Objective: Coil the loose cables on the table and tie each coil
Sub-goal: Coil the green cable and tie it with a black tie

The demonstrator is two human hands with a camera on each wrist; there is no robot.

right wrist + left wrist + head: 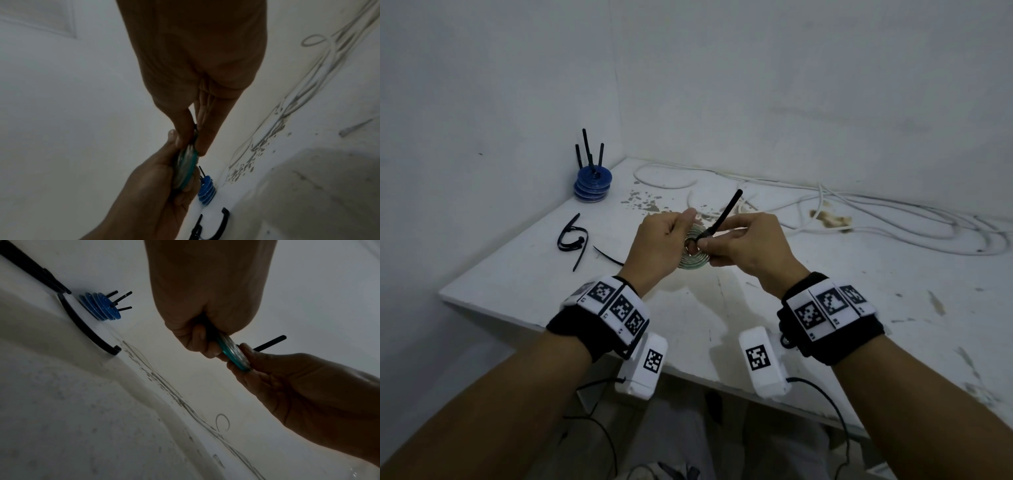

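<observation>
A small flat spiral coil of grey-teal cable is held above the table between both hands. My left hand grips its left side, fingers curled around the rim. My right hand pinches a black cable tie at the coil's centre; the tie's tail sticks up and away. The left wrist view shows the coil edge-on between the left hand and the right hand. In the right wrist view the coil sits under the right fingers. Loose white cables lie at the back right.
A stack of blue coils with black tie tails standing up sits in the back left corner. Loose black cable ties lie on the white table to the left of my hands. Walls close off the back and left.
</observation>
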